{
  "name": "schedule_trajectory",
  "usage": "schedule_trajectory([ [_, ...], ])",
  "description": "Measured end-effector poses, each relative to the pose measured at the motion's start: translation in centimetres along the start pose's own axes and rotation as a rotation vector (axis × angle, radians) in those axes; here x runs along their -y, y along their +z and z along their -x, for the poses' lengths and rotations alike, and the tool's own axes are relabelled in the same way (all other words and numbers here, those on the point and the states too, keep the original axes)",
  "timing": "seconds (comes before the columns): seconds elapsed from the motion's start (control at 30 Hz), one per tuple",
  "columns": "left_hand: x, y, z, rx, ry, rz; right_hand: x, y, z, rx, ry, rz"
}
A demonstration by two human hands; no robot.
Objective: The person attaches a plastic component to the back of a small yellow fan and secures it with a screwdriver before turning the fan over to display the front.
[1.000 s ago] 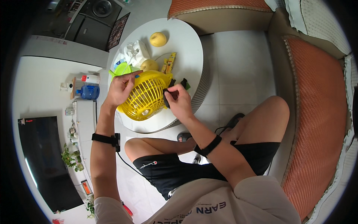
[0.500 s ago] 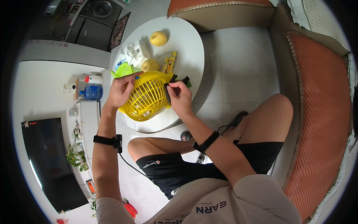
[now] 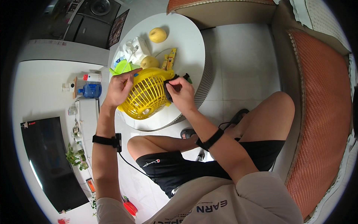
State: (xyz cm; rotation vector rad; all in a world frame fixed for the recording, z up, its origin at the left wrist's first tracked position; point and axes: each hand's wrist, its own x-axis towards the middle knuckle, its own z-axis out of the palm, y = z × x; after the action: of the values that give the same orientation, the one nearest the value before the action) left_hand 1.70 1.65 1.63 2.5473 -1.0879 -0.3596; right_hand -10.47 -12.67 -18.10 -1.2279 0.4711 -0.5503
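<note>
My left hand (image 3: pixel 120 90) grips the upper left rim of a yellow slatted plastic basket (image 3: pixel 143 99), which is tilted on its side over a round white table (image 3: pixel 186 37). My right hand (image 3: pixel 181 93) pinches a soft black cloth-like item (image 3: pixel 167 93) against the basket's right side. Just behind the basket are a yellow pear (image 3: pixel 148 62), a green bowl (image 3: pixel 121 67), a white plastic bundle (image 3: pixel 138 49) and yellow packets (image 3: pixel 170 59). Another pear (image 3: pixel 157 34) lies farther back. A small green item (image 3: pixel 188 79) is partly hidden beside my right hand.
Orange-cushioned seating (image 3: pixel 320 112) runs along the right and far side (image 3: pixel 220 7). My bent legs (image 3: pixel 268 115) sit below the table. At left are a television (image 3: pixel 48 160), a white cabinet (image 3: pixel 85 119) with plants (image 3: pixel 76 156) and a blue water jug (image 3: pixel 89 89).
My right hand has shifted slightly up and to the right with the black item. My left hand keeps its hold, and the basket stays in nearly the same place.
</note>
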Motion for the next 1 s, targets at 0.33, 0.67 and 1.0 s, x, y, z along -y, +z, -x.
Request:
schedule_trajectory([
  [0.33, 0.1, 0.2, -0.3, -0.035, -0.05, 0.035, -0.1, 3.0, -4.1, -0.026, -0.072, 0.032],
  [0.67, 0.8, -0.1, 0.5, -0.007, -0.055, -0.021, -1.0, 1.7, 3.3, -0.166, -0.283, 0.046],
  [1.0, 0.1, 0.1, -0.4, -0.051, -0.03, -0.043, -2.5, 2.1, -2.8, -0.012, -0.052, -0.02],
])
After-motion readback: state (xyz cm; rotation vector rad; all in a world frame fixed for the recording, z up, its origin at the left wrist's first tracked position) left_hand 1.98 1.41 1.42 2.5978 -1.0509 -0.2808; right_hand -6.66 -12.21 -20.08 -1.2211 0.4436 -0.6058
